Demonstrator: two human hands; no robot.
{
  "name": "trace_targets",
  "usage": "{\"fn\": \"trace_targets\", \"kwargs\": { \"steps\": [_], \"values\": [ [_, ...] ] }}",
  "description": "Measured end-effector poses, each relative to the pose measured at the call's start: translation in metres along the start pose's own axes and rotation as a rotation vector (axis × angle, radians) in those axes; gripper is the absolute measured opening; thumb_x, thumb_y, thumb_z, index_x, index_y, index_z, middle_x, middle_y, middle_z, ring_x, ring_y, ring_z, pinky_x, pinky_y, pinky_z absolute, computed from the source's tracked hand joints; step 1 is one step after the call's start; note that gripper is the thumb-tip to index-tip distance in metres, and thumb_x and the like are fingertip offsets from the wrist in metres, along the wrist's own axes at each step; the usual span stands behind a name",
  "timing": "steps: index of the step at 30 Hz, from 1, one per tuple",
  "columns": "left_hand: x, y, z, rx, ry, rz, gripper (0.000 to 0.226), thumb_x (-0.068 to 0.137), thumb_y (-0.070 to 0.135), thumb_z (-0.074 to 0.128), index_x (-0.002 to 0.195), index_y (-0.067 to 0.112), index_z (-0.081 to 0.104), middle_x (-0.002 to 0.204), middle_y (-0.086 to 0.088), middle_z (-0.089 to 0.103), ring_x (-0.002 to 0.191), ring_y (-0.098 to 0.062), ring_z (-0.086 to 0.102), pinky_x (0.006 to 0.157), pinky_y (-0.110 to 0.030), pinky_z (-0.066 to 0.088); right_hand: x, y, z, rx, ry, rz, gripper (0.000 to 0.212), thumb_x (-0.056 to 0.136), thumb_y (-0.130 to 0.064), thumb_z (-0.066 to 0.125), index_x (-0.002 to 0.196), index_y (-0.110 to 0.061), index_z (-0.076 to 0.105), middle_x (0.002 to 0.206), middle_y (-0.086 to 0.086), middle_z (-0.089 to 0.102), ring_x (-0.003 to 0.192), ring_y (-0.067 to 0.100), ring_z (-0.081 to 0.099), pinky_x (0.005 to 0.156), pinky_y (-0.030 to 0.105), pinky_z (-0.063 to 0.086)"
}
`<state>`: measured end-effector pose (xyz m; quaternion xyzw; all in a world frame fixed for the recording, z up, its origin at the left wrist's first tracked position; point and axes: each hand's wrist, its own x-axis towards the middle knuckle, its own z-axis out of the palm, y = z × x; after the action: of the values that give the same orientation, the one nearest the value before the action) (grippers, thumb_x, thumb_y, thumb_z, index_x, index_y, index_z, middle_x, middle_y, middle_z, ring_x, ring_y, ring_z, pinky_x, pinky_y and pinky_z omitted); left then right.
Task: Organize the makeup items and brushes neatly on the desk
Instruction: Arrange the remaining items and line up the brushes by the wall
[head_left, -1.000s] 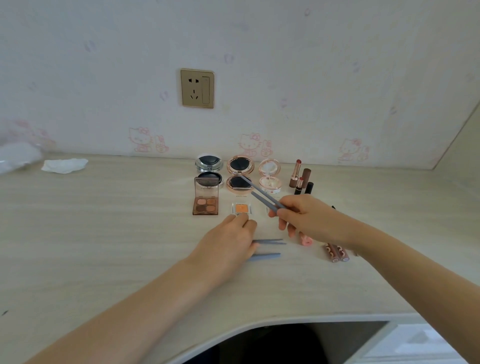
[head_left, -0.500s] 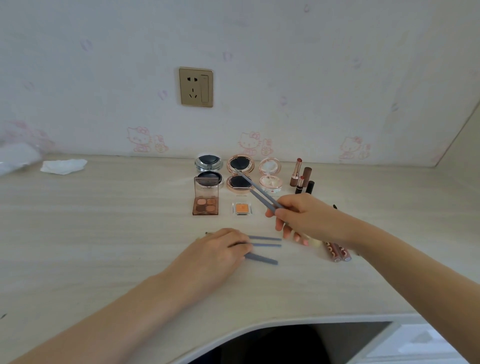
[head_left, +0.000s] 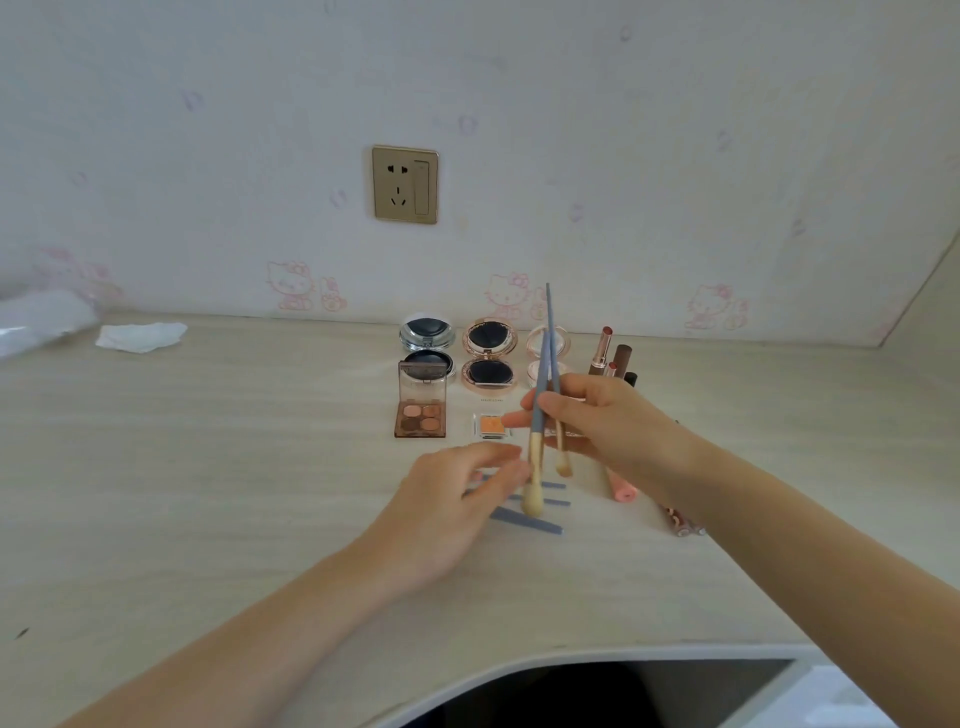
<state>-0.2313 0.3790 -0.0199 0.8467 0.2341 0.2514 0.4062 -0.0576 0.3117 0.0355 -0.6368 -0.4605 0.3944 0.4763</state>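
At centre frame, our right hand (head_left: 602, 421) pinches two blue-handled brushes (head_left: 543, 395) upright above the pale wooden desk (head_left: 208, 467), handles pointing toward the top of the frame and cream bristle heads hanging down. Our left hand (head_left: 447, 514) hovers just below and left of them, fingers loosely spread and closed on nothing, its fingertips near the larger brush head.

Under that hand, several more brushes (head_left: 524, 519) lie flat, their blue handles fanning out to the right; we cannot tell how many, since the hand covers part of them.

Behind, toward the wall, the makeup already sits in tidy rows: an open eyeshadow palette (head_left: 421, 410), a small orange pan (head_left: 491, 426), round compacts (head_left: 488, 353) and upright lipsticks (head_left: 608, 353). A pink tube (head_left: 622, 488) lies just right of the loose brushes, below the right wrist.

We judge the step in hand to be gathering the brushes into one set. Doing it well likely means keeping the two held brushes parallel with heads level, then laying them beside the ones on the desk, all heads facing one way. The hanging bristles are close to the handles below and could nudge them out of line.
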Motion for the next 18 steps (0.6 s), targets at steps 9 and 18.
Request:
{"fn": "trace_targets", "kwargs": {
  "steps": [9, 18],
  "values": [
    [0.012, 0.024, -0.002, -0.736, 0.024, -0.286, 0.017, 0.094, 0.012, 0.056, 0.093, 0.001, 0.069, 0.089, -0.017, 0.073, 0.086, -0.030, 0.072, 0.075, -0.032, 0.059, 0.000, -0.001, 0.023, 0.284, 0.016, -0.041, 0.023, 0.102, -0.013, 0.040, 0.109, -0.009, 0.061, 0.106, 0.007, 0.073, 0.102, 0.013, 0.068, 0.078, 0.024, 0.052],
    [0.013, 0.023, -0.008, -0.783, 0.022, -0.322, 0.011, 0.090, 0.011, 0.064, 0.085, 0.004, 0.071, 0.076, -0.013, 0.070, 0.074, -0.030, 0.072, 0.064, -0.029, 0.057, -0.003, 0.003, 0.030, 0.296, 0.015, -0.012, 0.024, 0.101, -0.009, 0.040, 0.116, -0.010, 0.059, 0.119, 0.007, 0.067, 0.115, 0.011, 0.061, 0.100, 0.030, 0.045]
  ]
}}
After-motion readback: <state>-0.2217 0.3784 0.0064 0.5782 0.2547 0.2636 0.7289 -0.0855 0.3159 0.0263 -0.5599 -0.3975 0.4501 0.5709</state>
